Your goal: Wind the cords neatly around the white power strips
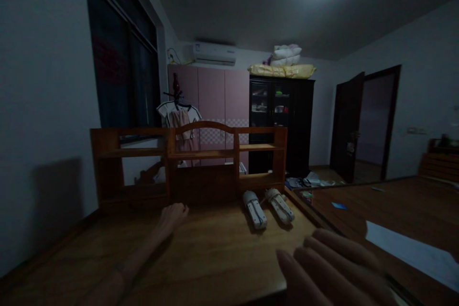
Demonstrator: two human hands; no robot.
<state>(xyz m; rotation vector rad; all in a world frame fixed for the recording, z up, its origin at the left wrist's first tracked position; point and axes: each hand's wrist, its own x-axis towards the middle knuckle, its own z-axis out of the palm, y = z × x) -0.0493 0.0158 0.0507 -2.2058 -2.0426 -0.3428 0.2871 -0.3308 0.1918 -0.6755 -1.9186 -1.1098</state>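
Observation:
My left hand (174, 215) reaches forward over the light wooden bed board (215, 258), close to the foot of the wooden headboard shelf (201, 155). Its fingers look curled in, and whatever may be inside them is hidden. Large and near the camera at lower right is my right hand (333, 267), fingers stretched out and nothing visible in it. Beyond it, two white elongated devices lie side by side on the board: the left one (256, 210) and the right one (280, 206), both with rounded ends and thin bluish lines.
A raised wooden edge (304, 208) runs along the right of the board. Past it, a white sheet (409, 251) and a small blue card (339, 205) lie on a brown surface. Clothes (181, 119) hang behind the shelf. A dark door (347, 126) stands ajar.

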